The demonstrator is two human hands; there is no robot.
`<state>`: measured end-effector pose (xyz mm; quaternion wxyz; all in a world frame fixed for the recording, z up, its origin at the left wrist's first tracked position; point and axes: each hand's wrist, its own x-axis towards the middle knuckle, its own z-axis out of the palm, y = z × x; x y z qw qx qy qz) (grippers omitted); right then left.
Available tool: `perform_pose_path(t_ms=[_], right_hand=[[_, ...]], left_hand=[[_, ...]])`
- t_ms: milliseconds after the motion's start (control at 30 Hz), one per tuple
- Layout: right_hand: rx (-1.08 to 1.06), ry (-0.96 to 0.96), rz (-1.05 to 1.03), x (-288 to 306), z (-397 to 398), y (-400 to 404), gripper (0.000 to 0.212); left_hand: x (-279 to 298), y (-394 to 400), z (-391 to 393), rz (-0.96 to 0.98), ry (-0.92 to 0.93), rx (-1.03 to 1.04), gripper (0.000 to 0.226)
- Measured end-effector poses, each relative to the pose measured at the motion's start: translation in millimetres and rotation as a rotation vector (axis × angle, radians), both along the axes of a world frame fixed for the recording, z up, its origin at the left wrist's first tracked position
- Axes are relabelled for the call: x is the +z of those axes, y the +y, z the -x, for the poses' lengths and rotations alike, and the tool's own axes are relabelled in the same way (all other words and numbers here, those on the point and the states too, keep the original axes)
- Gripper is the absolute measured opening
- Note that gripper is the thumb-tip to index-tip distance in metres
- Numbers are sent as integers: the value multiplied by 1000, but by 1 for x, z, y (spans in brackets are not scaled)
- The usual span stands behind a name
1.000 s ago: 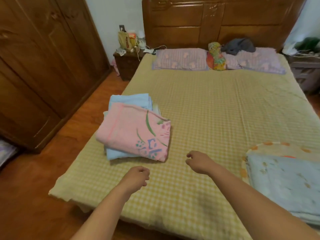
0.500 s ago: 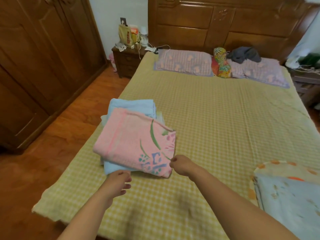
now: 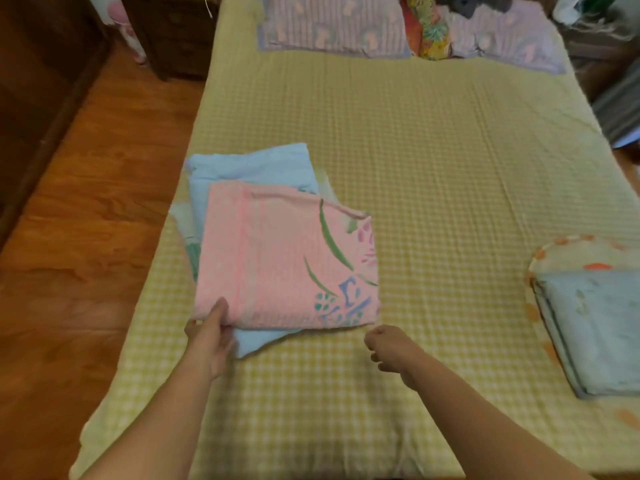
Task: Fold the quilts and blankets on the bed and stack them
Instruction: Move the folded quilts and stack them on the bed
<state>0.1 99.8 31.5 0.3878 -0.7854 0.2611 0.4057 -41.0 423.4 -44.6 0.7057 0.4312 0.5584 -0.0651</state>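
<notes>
Pink blanket [image 3: 284, 258], no legible writing, gripped by left hand [image 3: 207, 336] fingers; right hand [image 3: 389, 348] clenched, empty.

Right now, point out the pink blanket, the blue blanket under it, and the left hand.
pink blanket [image 3: 277, 258], head view, middle of its top face
blue blanket [image 3: 252, 168], head view, exposed far part
left hand [image 3: 209, 336], head view, back of hand

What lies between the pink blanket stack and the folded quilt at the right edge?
In the head view, only bare checked bedsheet lies between the pink blanket and the folded quilt.
</notes>
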Motion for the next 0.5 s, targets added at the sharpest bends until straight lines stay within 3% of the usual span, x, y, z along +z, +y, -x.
perform_pose_path(t_ms=[133, 267, 333, 400, 500], right_hand=[[-220, 100, -34, -19, 23, 12, 9], [-493, 214, -172, -30, 47, 37, 14], [-703, 308, -370, -40, 51, 56, 30], [-966, 368, -641, -57, 47, 72, 49], [-1246, 250, -985, -80, 16, 80, 62]], left_hand=[[11, 9, -30, 15, -51, 146, 77], [37, 7, -46, 53, -23, 26, 47], [66, 2, -53, 120, -5, -121, 38], [93, -8, -63, 48, 17, -285, 36], [130, -24, -81, -73, -6, -407, 30]])
